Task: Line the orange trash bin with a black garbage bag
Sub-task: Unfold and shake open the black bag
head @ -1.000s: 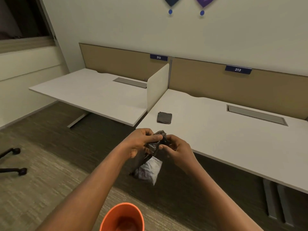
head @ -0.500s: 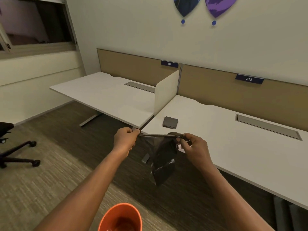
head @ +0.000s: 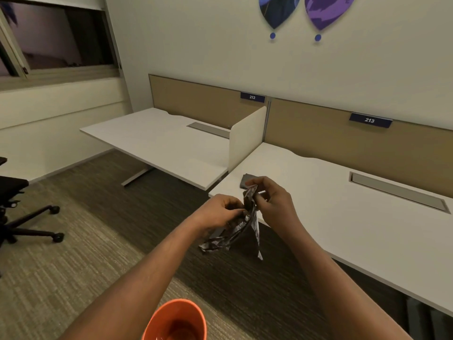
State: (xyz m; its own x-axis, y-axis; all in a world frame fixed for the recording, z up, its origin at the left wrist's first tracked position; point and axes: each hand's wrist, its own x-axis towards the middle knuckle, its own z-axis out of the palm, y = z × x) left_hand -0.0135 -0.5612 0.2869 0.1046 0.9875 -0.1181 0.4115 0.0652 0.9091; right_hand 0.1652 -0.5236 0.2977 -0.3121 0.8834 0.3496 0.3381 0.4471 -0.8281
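A person's two bare hands meet in the middle of the view, held out in front of the body above the carpet. The left hand (head: pixel 220 211) is curled, its fingers and thumb pinching a crumpled black garbage bag (head: pixel 241 229) at its upper part. The right hand (head: pixel 272 201) is partly curled too, thumb and fingertips gripping the top end of the same bag slightly higher up. The bag hangs bunched and twisted between the two hands, its long axis running roughly up and down, with loose ends trailing down and to the left, clear of the floor.

The orange trash bin (head: pixel 177 321) stands at the bottom edge of the view, between the forearms, mouth open upward, well below the bag and not touching it.

Just beyond the hands is the near corner edge of a white desk (head: pixel 355 229), where a folded dark item (head: pixel 246 180) lies, partly hidden behind the right hand. A second white desk (head: pixel 159 141) sits to the left, behind a low divider panel (head: pixel 247 136). Open carpet (head: pixel 73 253) stretches to the left, with an office chair (head: pixel 22 212) at the far left edge.
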